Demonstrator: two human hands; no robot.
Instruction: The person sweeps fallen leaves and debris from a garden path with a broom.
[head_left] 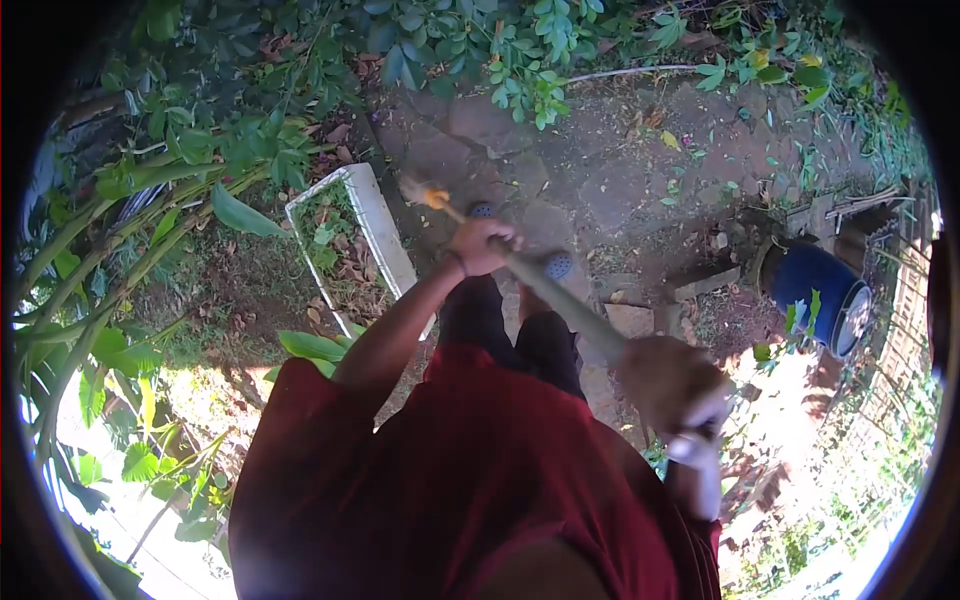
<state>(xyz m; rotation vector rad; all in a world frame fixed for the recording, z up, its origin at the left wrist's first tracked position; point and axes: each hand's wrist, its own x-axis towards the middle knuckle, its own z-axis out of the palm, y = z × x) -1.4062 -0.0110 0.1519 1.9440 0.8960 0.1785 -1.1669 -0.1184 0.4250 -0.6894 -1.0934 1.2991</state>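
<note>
My left hand is wrapped round the handle of a broom, low down above my feet. Higher up the same pole, my right hand is closed round it, blurred and close to the camera. A pale band is on that wrist. The broom slants from upper left to lower right. Its far end has an orange binding and a pale, blurred head at the paved ground. Just left of it lies a white rectangular frame or open box with dry leaves inside.
A blue barrel lies tilted at the right near stones. Leafy bushes border the path at the top and left. Fallen leaves are scattered on the ground. My feet in dark perforated shoes stand on the path.
</note>
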